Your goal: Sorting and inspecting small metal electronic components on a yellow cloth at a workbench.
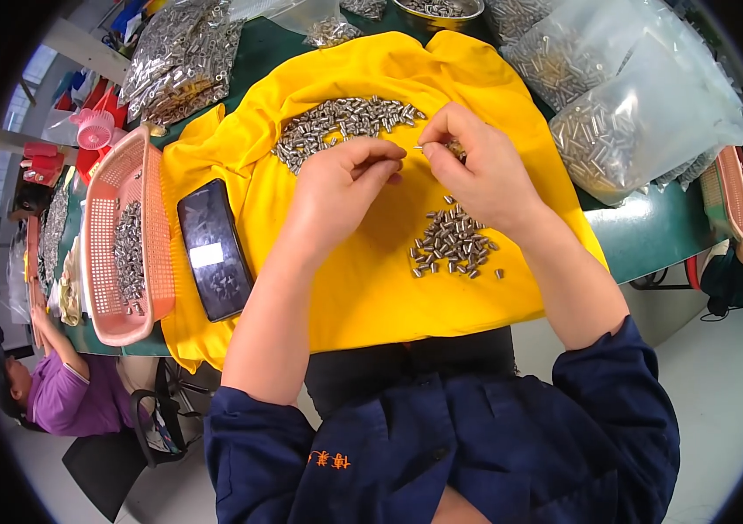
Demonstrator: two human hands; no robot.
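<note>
- Hands meet over a yellow cloth (362, 288) spread on a green table (651, 236).
- L hand (341, 179): fingers curled in, thumb + fingertips pinched together at its tip; whatever it pinches is too small to tell.
- R hand (476, 166): thumb + forefinger clamp a thin metal pin (422, 148), pin pointing toward the L fingertips, just beside them; more small parts seem tucked under the R fingers, unclear.
- Big heap of small metal sleeves (341, 122) lies on the cloth just beyond the hands, near the L knuckles.
- Smaller scatter of sleeves (454, 244) sits on the cloth below the R wrist, nearer the person.
- Black phone (214, 249) lies face up on the cloth's left edge, w/ a pale patch on its screen.
- Pink plastic basket (131, 236) just left of the phone, holding a strip of the same metal parts.
- Clear bags of metal parts (616, 96) stacked on the table's right, well apart from the hands; more bagged parts (183, 57) top left.
- Metal bowl (441, 9) at the far edge, partly cut off.
- Person in purple (61, 393) sits lower left; another person's arm (742, 253) at the right edge.
- Wearer's sleeves dark blue, pushed up above the elbows.
</note>
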